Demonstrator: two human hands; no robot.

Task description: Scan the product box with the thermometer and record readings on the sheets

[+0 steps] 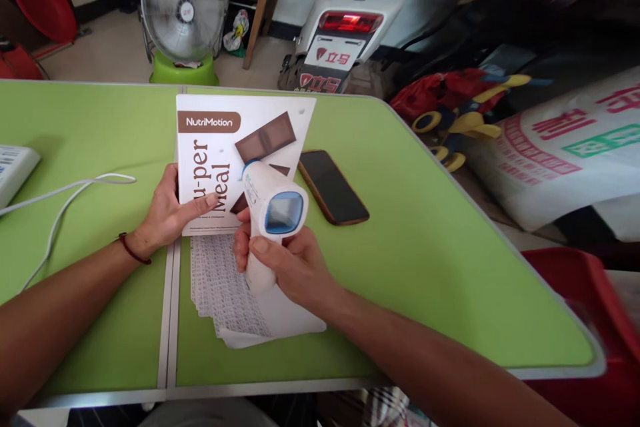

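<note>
My left hand grips the left edge of a white box printed "NutriMotion", its thumb lying across the front. Wrapped round the handle of a white infrared thermometer is my right hand. The thermometer's blue-rimmed screen faces me, and its front end points at the box, overlapping it in view; whether they touch I cannot tell. Below the box, printed sheets of paper lie on the green table. Just right of the box rests a dark phone in a brown case.
A white device with a white cable sits at the table's left. Beyond the table stand a fan on a green stool and a white scooter. A printed sack and a red bin are at the right.
</note>
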